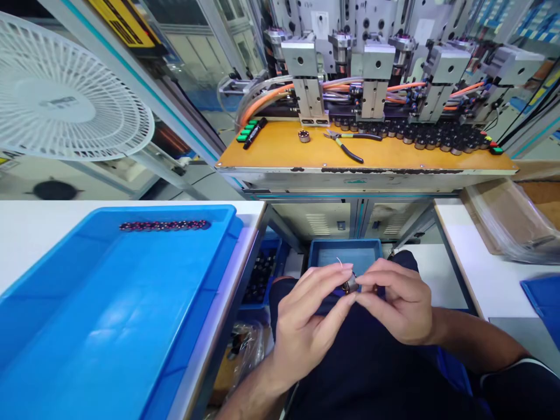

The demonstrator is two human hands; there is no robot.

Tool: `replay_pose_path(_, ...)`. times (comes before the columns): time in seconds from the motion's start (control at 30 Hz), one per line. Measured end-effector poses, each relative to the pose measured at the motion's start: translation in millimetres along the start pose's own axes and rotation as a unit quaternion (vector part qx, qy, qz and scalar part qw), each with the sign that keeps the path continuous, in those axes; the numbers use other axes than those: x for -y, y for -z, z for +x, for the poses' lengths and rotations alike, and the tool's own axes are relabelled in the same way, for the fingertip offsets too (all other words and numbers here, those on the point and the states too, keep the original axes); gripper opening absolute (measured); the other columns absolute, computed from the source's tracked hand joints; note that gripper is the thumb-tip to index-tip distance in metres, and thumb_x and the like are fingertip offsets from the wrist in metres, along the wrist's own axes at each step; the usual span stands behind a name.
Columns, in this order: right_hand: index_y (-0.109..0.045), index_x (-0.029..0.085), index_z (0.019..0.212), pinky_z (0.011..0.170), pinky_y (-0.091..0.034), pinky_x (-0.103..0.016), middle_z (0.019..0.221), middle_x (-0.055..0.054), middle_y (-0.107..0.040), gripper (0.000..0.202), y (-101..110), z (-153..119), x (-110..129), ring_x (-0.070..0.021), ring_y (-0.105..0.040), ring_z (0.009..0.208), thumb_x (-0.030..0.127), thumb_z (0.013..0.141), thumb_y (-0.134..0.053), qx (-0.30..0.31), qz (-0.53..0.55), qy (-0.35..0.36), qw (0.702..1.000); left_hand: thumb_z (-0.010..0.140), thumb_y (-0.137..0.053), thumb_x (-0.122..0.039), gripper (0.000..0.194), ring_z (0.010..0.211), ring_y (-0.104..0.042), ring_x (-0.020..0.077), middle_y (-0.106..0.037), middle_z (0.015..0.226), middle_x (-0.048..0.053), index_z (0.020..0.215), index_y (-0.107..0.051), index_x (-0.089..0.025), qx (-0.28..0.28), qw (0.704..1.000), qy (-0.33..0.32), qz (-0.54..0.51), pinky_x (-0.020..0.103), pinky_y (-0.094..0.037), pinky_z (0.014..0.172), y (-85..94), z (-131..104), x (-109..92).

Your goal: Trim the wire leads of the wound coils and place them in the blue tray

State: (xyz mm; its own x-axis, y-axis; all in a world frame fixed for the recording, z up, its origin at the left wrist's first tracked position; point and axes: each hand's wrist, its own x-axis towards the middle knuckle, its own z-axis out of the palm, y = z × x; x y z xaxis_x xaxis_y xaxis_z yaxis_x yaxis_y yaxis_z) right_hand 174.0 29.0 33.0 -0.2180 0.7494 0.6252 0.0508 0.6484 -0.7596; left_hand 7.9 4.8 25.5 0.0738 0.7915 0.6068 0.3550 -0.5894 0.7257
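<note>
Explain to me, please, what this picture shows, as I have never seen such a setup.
This picture comes from a camera worn on the person's head, looking forward and down. There is no robot: the bare left hand and right hand together hold a small metallic part. Ahead, a metal machine stands over an orange worktop, where pliers, a black marker and many dark cylindrical parts lie. To the left, a blue tray holds a row of small parts; a white fan stands beyond.

Metallic-looking part (351, 284) (glossy plastic tray (118, 303))
</note>
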Motion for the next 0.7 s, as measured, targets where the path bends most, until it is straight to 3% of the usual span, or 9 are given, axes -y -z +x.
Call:
replay_pose_path(0.2,-0.068,0.015,0.078,0.050,-0.045,-0.020,0.062,0.001,-0.058,0.015,5.6,7.2,5.4,-0.0088,-0.055,0.053,0.018,0.091,-0.061,0.049,0.033,-0.123,0.991,0.075,-0.072,-0.005,0.034,0.093,-0.072,0.0214,-0.075,0.106,0.010,0.105,-0.071,-0.021,0.000,0.996,0.044,-0.075,0.030,-0.062,0.073,0.8,-4.4,-1.7)
replay_pose_path(0.4,-0.066,0.016,0.074,0.054,-0.045,-0.021,0.061,0.001,-0.058,0.021,9.8,13.4,8.0,-0.0088,-0.054,0.056,0.020,0.094,-0.057,0.074,0.020,-0.109,0.991,0.074,-0.076,-0.011,0.026,0.092,-0.072,0.0228,-0.076,0.100,0.011,0.099,-0.073,-0.019,0.000,0.988,0.074,-0.134,0.033,-0.063,0.075,1.8,-3.6,-0.6)
replay_pose_path(0.53,-0.064,0.016,0.074,0.054,-0.045,-0.020,0.060,0.002,-0.058,0.021,10.5,13.3,7.0,-0.0080,-0.055,0.055,0.021,0.093,-0.057,0.077,0.028,-0.126,0.989,0.077,-0.071,-0.007,0.028,0.091,-0.072,0.0215,-0.075,0.102,0.011,0.101,-0.071,-0.020,-0.014,0.991,0.056,-0.121,0.031,-0.062,0.073,0.9,-5.0,1.4)
replay_pose_path(0.7,-0.063,0.015,0.074,0.049,-0.046,-0.017,0.062,0.003,-0.058,0.020,10.2,13.5,5.0,-0.0064,-0.055,0.049,0.024,0.091,-0.059,0.091,0.094,-0.208,0.969,0.076,-0.068,0.001,0.033,0.086,-0.071,0.0173,-0.072,0.110,0.010,0.100,-0.071,-0.021,-0.007,0.998,-0.024,-0.065,0.028,-0.060,0.071,3.7,-4.5,4.2)
